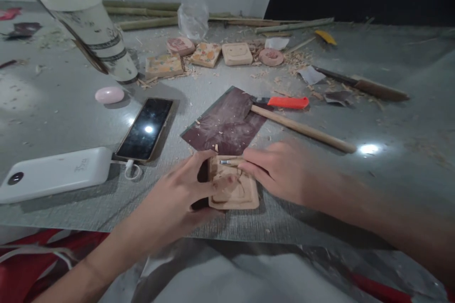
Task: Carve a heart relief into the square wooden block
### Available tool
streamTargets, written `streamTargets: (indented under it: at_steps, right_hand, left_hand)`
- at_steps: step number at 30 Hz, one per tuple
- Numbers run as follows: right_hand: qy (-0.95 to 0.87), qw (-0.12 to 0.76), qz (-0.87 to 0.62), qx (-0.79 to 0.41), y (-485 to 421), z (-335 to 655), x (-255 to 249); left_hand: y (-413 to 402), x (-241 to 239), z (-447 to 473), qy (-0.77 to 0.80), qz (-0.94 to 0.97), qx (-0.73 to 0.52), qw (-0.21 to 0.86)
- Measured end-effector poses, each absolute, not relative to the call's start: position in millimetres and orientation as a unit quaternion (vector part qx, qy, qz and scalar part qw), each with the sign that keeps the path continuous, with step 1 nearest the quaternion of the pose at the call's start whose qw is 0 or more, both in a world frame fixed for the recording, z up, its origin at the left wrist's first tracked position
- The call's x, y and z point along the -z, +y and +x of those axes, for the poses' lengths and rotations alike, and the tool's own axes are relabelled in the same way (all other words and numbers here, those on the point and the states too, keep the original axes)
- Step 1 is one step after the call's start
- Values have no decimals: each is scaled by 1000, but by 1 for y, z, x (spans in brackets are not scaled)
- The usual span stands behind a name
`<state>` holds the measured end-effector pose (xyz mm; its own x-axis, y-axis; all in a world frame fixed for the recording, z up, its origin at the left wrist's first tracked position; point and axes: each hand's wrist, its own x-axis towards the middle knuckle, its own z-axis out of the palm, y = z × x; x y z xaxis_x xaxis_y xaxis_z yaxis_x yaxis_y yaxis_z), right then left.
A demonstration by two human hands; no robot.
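My left hand (179, 191) grips the carved wooden block (237, 195) on the tabletop (398, 180), fingers parted about its left side, one lying across the face. My right hand (280, 170) pinches a slim metal-tipped tool (232, 163) by its handle, over the block's far part. I judge the block light and stiff, dry rather than slippery, its raised rim likeliest to chip; the left and near edges offer the soundest hold, clear of the tip.
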<state>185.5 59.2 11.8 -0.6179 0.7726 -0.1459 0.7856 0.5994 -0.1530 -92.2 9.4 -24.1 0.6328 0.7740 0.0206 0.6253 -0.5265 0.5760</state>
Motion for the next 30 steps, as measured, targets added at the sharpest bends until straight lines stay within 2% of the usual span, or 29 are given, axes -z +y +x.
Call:
streamTargets:
  at_steps: [10,18,25,30]
  right_hand:
    - [900,23,422,103,63,185,-8]
    - [907,63,410,69,61,181,-14]
    - [892,43,434,117,64,174,-16]
    - [902,39,424,66,60,172,-15]
  left_hand:
    - [11,16,-90,407,858,-124,288]
    - [14,15,-89,404,855,-123,301]
    - [11,16,-91,412,854,-120,295]
    - [11,17,-90,415,854,-116,290]
